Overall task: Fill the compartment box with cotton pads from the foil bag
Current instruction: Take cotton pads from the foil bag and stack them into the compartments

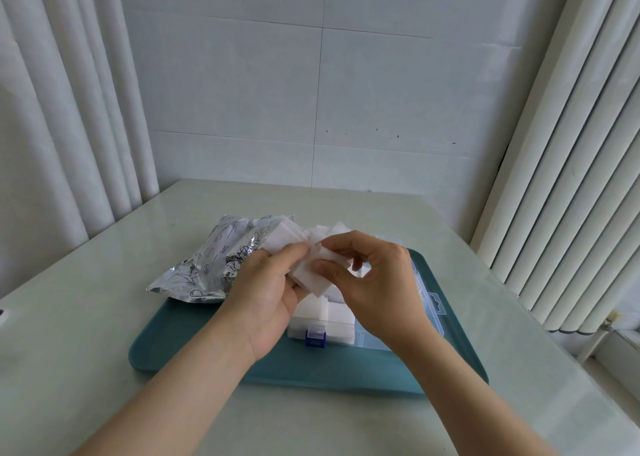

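Your fingers (327,268) are pinching a loose sheaf of pads (311,275) from both sides: your left hand (268,289) is cupping the stack from below with its fingers curled around it, and your right hand (374,282) is gripping the near edge between thumb and forefinger, its other fingers bent above. You are holding the pads just over the box (325,320), which is sitting on the teal tray (194,338) and already showing white pads packed into its near compartments; its clear lid (431,303) is lying open to the right, and a blue latch (315,338) is facing you. The bag (211,265) is lying crumpled to the left, partly on the tray and partly on the counter (104,317), with more pads spilling from its open mouth beside your left hand. You seem to be squaring or splitting off a batch before dropping it in. Next you will likely need to align the edges, pick a compartment with room, though your hands are hiding most of them, and press the pads down flat without dislodging those already seated.
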